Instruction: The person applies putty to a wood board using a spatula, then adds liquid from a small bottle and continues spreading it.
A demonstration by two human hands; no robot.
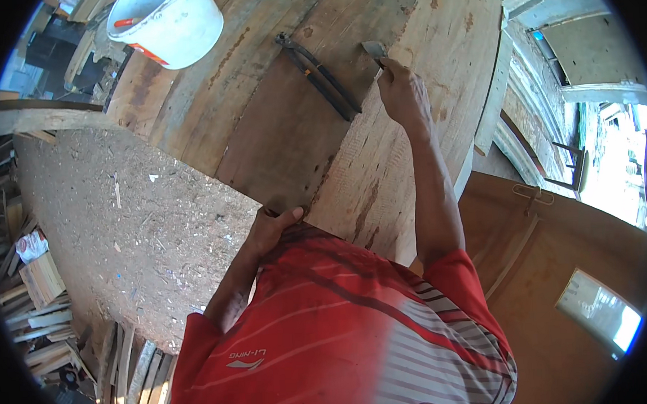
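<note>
My right hand (405,97) is closed round the handle of a putty knife (375,50), its metal blade over the boards of a wooden tabletop (263,132). At the tabletop's near edge is my left hand (270,232), thumb stretched out and fingers curled. A blurred brown patch shows beside those fingers; whether they hold it or grip the edge, I cannot make out. Left of the knife lies a pair of long-handled pincers (318,76), dark with orange bands on a handle. Brown filler-like streaks (367,211) mark the pale board under my right arm.
A white bucket (179,31) with a red-handled tool inside stands at the tabletop's far left. Wood scraps (47,315) are stacked at the left over a littered dirt floor (129,210). A brown wooden panel (543,264) is at the right, with frames leaning beyond it.
</note>
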